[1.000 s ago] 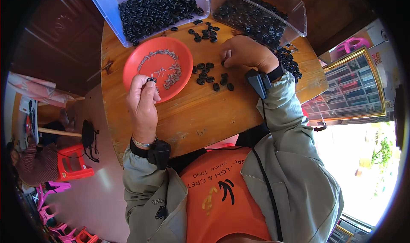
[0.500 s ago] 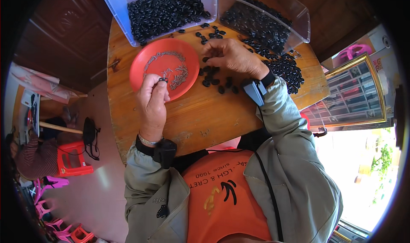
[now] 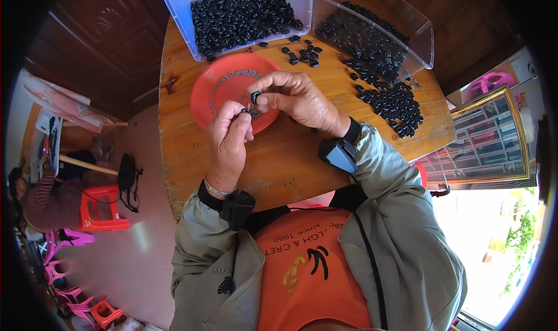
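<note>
My left hand (image 3: 228, 142) is closed, pinching a small black plastic piece (image 3: 246, 112) between thumb and forefinger. A thin silver pin seems to stand up from that piece. Close above it, my right hand (image 3: 302, 103) pinches a black oval plastic piece (image 3: 255, 98). The two pieces are near each other; whether they touch I cannot tell. Both hands are over the right side of a round orange-red dish (image 3: 200, 95), in which many small silver pins (image 3: 237, 73) lie in a ring. My hands hide part of the dish.
At the table's far side stand a bluish clear bin (image 3: 176, 23) and a tilted clear bin (image 3: 427, 37), both with black pieces. Loose black pieces (image 3: 401, 107) spread over the wooden table (image 3: 279, 165) on the right. A seated person (image 3: 55, 206) is at far left, by a red stool (image 3: 104, 209).
My right hand has moved left from the loose black pieces on the table to my left hand, bringing a black oval piece. The whole view has shifted slightly.
</note>
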A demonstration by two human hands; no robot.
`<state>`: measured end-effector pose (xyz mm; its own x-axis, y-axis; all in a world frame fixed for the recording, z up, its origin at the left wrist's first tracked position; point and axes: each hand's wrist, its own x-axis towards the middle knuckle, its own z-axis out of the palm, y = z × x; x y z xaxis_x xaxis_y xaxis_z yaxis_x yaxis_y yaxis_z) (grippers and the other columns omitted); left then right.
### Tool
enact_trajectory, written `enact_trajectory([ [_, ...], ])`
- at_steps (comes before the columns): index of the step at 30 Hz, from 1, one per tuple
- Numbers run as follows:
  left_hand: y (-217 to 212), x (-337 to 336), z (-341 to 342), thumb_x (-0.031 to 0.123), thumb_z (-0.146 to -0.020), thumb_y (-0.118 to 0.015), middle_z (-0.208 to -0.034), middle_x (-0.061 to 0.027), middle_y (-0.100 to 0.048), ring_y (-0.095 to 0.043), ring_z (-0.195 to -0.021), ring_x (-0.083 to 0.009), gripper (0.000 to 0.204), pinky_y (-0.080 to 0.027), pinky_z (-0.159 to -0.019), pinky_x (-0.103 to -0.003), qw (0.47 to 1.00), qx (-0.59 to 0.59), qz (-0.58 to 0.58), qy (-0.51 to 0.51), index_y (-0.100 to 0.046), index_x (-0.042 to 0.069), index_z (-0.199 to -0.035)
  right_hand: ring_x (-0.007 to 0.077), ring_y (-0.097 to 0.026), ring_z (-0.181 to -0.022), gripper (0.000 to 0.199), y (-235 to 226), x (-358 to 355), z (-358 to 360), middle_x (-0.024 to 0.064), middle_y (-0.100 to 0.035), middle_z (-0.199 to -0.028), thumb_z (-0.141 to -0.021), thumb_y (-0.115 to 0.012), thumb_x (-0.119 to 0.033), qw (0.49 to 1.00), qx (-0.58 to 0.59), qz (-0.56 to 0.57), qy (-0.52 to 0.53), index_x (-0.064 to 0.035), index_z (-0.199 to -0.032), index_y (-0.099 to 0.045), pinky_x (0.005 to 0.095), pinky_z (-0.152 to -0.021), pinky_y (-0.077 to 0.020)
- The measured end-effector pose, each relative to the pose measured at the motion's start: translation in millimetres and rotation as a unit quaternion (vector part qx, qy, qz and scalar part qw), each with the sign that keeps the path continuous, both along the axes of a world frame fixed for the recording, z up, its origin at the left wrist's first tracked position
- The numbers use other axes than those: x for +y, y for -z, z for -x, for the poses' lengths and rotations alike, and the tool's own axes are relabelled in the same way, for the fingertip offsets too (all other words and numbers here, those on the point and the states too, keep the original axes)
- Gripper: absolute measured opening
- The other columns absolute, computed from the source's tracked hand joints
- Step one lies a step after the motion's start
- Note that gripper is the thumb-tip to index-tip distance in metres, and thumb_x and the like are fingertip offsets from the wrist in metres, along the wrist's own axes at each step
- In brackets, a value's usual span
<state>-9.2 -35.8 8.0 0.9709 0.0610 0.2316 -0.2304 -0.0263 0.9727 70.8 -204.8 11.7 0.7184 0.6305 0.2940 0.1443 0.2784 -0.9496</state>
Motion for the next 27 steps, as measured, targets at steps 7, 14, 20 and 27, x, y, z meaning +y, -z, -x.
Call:
enact_trajectory([
  [7, -2, -3, 2, 0.015, -0.091, -0.047, -0.065, 0.0, -0.05, -0.046, -0.059, -0.0068, 0.013, -0.035, -0.054, -0.021, 1.0, 0.005, -0.016, -0.006, -0.051, 0.005, -0.082, 0.0089, -0.062, -0.085, 0.017, -1, -5, -3, 0.003, -0.066, -0.092, -0.091, -0.06, -0.004, 0.997, 0.069, -0.032, -0.031, -0.0026, -0.108, -0.063, 0.0236, -0.079, -0.0508],
  [14, 5, -7, 2, 0.01, -0.091, -0.052, -0.069, -0.003, -0.054, -0.048, -0.059, -0.0084, 0.01, -0.039, -0.054, -0.024, 0.999, -0.032, -0.007, 0.02, -0.051, 0.002, -0.085, 0.0091, -0.062, -0.079, 0.011, 2, 8, 9, 0.0019, -0.065, -0.082, -0.089, -0.064, -0.006, 0.988, 0.146, -0.058, 0.01, -0.003, -0.099, -0.064, 0.0241, -0.077, -0.0508],
  [20, -1, -9, 3, 0.013, -0.091, -0.049, -0.068, -0.0004, -0.052, -0.047, -0.062, -0.008, 0.012, -0.038, -0.057, -0.022, 1.0, -0.004, -0.002, -0.004, -0.052, 0.004, -0.084, 0.0085, -0.059, -0.073, 0.007, 4, 4, 9, 0.0013, -0.065, -0.08, -0.087, -0.066, -0.007, 0.988, 0.146, -0.042, -0.01, -0.0025, -0.092, -0.066, 0.0234, -0.07, -0.0493],
  [27, 2, -3, 0, 0.012, -0.091, -0.049, -0.066, 0.0003, -0.05, -0.046, -0.06, -0.0072, 0.013, -0.037, -0.055, -0.022, 0.999, 0.003, -0.032, -0.007, -0.051, 0.005, -0.081, 0.007, -0.058, -0.07, 0.008, -11, -6, 7, 0.0, -0.064, -0.077, -0.087, -0.066, -0.008, 0.988, 0.148, 0.001, 0.041, -0.0025, -0.093, -0.066, 0.0219, -0.067, -0.0481],
])
